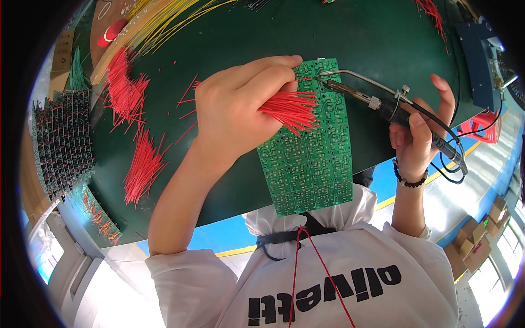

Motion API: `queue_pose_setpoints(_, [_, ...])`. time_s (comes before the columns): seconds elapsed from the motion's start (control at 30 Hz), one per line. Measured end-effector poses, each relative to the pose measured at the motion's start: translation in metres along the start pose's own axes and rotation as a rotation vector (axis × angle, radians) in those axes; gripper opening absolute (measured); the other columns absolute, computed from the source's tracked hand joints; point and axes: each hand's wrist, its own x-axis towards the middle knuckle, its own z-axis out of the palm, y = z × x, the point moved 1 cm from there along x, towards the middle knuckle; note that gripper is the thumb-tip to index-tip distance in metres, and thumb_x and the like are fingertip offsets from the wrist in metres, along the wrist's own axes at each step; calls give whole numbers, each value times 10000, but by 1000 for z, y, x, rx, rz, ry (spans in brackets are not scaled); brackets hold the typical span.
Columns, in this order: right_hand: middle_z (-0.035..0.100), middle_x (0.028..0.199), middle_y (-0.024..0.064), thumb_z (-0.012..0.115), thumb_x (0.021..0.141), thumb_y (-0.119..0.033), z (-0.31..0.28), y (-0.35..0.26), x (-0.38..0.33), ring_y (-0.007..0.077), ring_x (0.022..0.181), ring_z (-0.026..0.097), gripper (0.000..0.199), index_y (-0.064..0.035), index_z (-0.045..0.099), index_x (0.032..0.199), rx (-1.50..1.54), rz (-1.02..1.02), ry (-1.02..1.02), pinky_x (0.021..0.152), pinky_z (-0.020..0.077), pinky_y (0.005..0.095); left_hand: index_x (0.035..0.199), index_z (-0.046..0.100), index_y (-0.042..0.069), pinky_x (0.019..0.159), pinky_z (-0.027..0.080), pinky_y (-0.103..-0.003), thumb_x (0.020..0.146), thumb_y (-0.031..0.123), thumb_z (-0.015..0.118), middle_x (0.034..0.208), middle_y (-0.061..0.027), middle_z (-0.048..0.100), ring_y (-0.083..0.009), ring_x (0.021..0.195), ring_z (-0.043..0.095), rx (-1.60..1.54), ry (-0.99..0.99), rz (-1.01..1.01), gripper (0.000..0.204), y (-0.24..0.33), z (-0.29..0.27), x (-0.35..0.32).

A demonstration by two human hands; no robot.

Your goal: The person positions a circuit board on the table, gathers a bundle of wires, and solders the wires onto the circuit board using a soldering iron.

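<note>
My left hand (240,106) is closed around a bundle of short red wires (290,109), their ends fanning out to the right over a long green circuit board (309,158). The board lies on the dark green table (229,38) and overhangs its near edge. My right hand (418,134) grips the black handle of a soldering iron (372,98). Its metal tip (328,83) touches the upper part of the board, right by the fingertips of my left hand and one red wire.
Heaps of red wires (131,131) lie at the left of the table, yellow wires (164,19) at the far left. A stack of populated boards (60,142) stands at the left edge. A blue device (481,60) sits at the right. Cardboard boxes (476,240) are on the floor.
</note>
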Motion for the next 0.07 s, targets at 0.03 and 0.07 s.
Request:
queue_pose_setpoints(0.03, [443, 520, 15, 488, 747, -43, 1, 0, 0, 60, 356, 363, 576, 3, 291, 1287, -2, 11, 7, 359, 351, 194, 763, 620, 55, 635, 533, -247, 692, -9, 686, 872, -71, 693, -182, 735, 668, 1, 2, 0, 116, 0, 0, 0])
queue_pose_setpoints(0.07, [448, 529, 20, 488, 747, -42, 0, 1, 0, 61, 357, 364, 583, -4, 289, 1293, -1, 14, 11, 359, 352, 196, 763, 620, 55, 635, 533, -247, 692, -9, 686, 872, -71, 693, -182, 735, 668, -1, 2, 0, 116, 0, 0, 0])
